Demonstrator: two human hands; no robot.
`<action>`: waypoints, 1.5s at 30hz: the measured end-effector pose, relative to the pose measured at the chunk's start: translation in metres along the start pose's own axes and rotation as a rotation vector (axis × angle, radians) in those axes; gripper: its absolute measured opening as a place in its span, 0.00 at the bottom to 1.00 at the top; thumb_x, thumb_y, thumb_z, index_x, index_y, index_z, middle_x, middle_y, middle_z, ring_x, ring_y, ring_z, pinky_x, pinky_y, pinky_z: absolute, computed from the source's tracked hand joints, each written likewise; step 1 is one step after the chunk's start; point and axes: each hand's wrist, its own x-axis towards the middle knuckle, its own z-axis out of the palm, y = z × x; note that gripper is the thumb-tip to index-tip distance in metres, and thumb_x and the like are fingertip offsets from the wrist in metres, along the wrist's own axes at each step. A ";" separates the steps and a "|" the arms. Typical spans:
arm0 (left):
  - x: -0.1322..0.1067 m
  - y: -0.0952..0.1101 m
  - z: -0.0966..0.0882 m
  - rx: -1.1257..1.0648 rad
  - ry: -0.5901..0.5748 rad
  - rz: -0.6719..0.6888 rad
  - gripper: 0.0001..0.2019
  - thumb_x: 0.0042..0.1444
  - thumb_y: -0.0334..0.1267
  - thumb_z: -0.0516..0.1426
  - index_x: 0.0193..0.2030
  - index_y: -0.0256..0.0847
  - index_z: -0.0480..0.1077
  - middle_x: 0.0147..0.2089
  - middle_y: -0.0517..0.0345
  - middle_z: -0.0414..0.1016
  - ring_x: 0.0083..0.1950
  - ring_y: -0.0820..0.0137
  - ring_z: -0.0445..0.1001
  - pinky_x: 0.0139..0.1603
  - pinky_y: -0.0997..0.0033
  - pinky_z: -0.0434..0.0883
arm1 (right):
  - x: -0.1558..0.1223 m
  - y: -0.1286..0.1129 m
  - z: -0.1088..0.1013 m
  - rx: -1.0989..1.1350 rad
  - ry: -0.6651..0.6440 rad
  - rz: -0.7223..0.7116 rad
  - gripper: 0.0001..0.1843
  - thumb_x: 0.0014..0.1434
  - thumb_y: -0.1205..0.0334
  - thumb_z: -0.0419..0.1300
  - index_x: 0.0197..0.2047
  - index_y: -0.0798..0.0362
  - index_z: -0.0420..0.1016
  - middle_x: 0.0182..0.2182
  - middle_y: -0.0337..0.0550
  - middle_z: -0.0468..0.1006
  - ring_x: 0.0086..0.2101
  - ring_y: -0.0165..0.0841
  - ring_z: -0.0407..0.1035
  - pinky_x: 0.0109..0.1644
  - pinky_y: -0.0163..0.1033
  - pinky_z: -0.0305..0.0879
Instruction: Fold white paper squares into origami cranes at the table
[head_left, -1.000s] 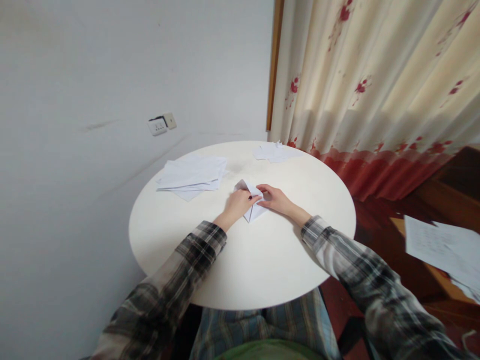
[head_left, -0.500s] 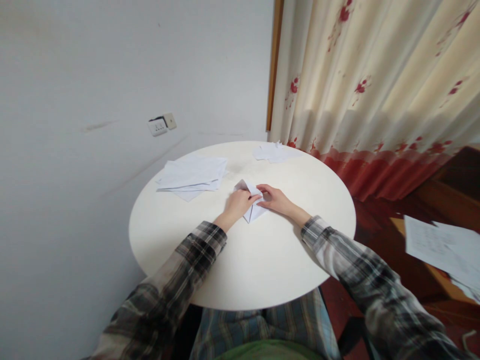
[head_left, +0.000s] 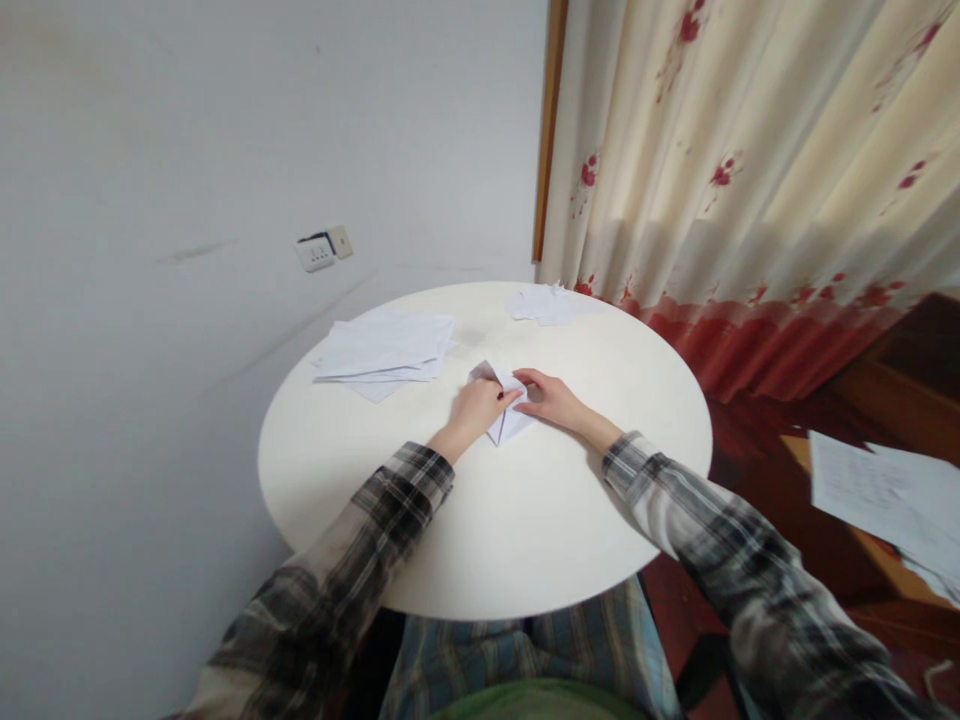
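A small folded sheet of white paper (head_left: 511,427) lies near the middle of the round white table (head_left: 487,540), one corner pointing at me and a flap raised at its far side. My left hand (head_left: 478,408) is closed on the paper from the left, its thumb reaching across the fold. From the right, my right hand (head_left: 551,398) pinches the paper's edge between thumb and curved fingers. Parts of the folds are hidden under my fingers.
A stack of white sheets (head_left: 382,345) lies at the table's back left. Smaller paper pieces (head_left: 541,303) rest near the far edge. Printed sheets (head_left: 877,490) are on a wooden surface at the right, below a floral curtain (head_left: 720,170). A wall (head_left: 187,350) borders the left.
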 end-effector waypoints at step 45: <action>-0.003 0.000 0.001 -0.155 -0.062 0.148 0.17 0.55 0.44 0.54 0.51 0.44 0.69 0.50 0.53 0.73 0.51 0.65 0.71 0.50 0.70 0.66 | 0.001 0.009 -0.002 -0.195 0.124 0.136 0.22 0.48 0.75 0.55 0.48 0.54 0.67 0.41 0.45 0.76 0.41 0.33 0.69 0.48 0.40 0.62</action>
